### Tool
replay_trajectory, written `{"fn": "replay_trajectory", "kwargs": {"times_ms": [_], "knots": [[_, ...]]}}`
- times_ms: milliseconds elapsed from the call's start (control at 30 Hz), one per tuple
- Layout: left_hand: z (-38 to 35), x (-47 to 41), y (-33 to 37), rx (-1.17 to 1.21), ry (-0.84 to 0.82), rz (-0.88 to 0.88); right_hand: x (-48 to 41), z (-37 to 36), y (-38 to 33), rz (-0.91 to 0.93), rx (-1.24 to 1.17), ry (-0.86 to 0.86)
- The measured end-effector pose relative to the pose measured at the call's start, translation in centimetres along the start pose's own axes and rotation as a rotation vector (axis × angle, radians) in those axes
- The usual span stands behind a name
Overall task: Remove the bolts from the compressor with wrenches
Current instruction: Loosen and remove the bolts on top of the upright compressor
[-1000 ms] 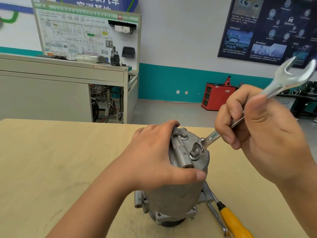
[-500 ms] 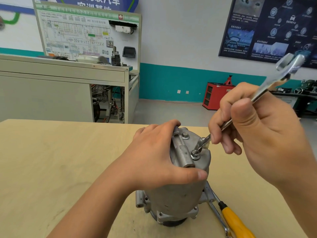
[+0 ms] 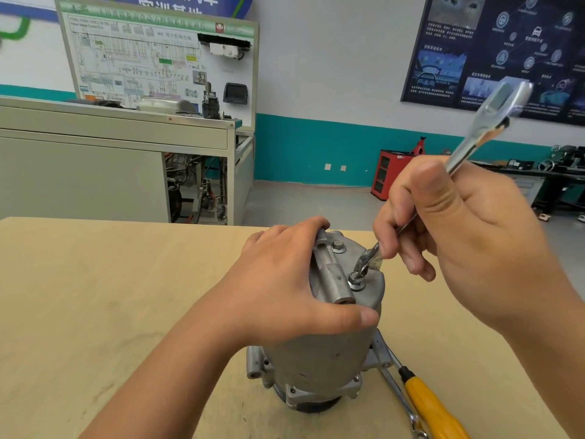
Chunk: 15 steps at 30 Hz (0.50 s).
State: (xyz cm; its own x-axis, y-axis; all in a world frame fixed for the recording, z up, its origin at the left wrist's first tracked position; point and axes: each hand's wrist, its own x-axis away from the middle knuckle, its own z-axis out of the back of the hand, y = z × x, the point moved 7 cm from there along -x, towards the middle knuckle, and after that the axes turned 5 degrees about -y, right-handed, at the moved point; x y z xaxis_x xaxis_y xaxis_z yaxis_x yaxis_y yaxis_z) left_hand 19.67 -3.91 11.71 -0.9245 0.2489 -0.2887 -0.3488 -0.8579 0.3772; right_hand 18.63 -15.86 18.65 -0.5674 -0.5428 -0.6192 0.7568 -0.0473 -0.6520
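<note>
Compressor, centre frame, upright on counter: left hand clasps its top; right hand grips wrench seated on bolt. Loosening step, judged; next, swing wrench.

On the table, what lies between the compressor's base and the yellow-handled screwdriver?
In the head view, a second silver wrench lies flat between the base of the compressor and the yellow-handled screwdriver, close alongside the screwdriver.

The wrench is blurred at its upper open end, and its shank is hidden inside the right hand. The left hand covers the left side of the compressor. The yellow-handled screwdriver is cut off by the bottom edge.
</note>
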Motion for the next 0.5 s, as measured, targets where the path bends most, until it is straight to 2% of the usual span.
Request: {"fn": "replay_trajectory", "kwargs": {"times_ms": [300,500], "knots": [[0.3,-0.2,0.4,0.029,0.005,-0.019,-0.8,-1.5,-0.7,-0.061,0.222,-0.034],[0.2,-0.2,0.1,0.056,-0.007,-0.002,-0.6,-0.4,-0.2,-0.076,0.093,-0.076]]}}
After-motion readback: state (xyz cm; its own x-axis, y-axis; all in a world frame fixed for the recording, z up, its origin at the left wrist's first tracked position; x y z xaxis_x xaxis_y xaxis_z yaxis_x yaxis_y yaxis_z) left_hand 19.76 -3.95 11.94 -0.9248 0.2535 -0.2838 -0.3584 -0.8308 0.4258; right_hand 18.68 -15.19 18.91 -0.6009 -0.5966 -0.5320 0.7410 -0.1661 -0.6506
